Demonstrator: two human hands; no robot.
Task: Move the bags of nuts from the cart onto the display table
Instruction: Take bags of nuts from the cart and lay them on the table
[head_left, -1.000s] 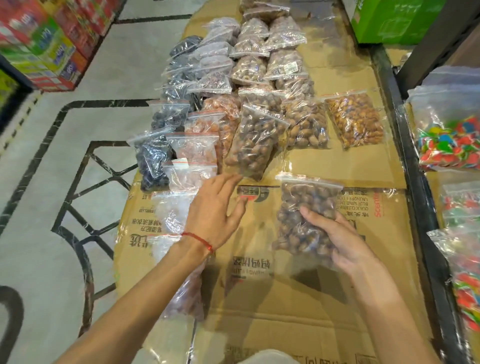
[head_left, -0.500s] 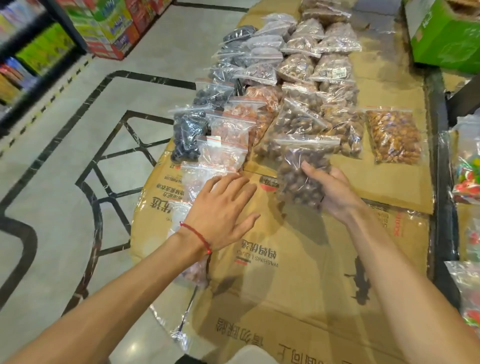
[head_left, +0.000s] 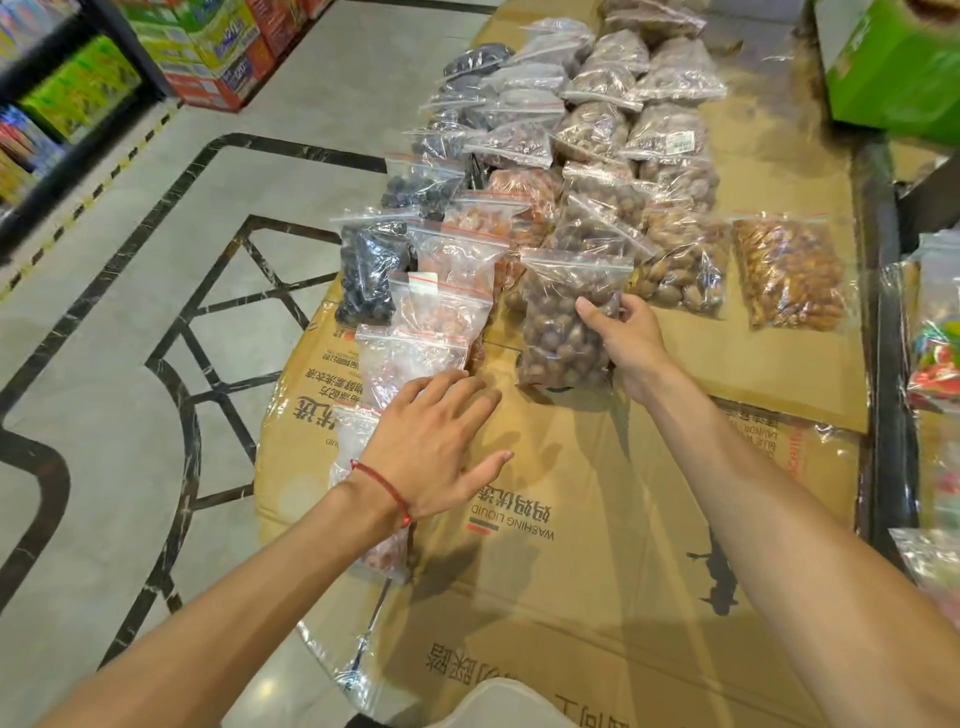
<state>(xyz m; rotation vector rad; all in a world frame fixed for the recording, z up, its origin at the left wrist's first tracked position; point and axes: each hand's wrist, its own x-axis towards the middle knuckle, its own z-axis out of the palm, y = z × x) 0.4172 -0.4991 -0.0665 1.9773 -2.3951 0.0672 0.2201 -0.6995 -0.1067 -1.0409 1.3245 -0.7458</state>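
Note:
My right hand (head_left: 626, 340) grips a clear zip bag of brown nuts (head_left: 558, 332) by its right edge, with the bag resting on the cardboard-covered display table (head_left: 597, 519) at the near end of a middle row. My left hand (head_left: 436, 452) lies flat, fingers spread, on the cardboard and partly over a pale bag (head_left: 358, 447) at the table's left edge. Several rows of filled zip bags (head_left: 597, 135) run away from me: dark fruit on the left, brown nuts in the middle, an orange-brown bag (head_left: 787, 275) alone on the right. No cart is visible.
A dark metal rail (head_left: 883, 364) borders the table's right side, with bags of coloured candy (head_left: 935, 364) beyond it. A green box (head_left: 893, 67) stands at the far right. Tiled floor (head_left: 130, 312) and shelves of boxes (head_left: 208, 57) lie to the left.
My right hand has carried the bag of brown nuts forward along the table to the end of the middle row. My left hand has stayed flat near the left edge.

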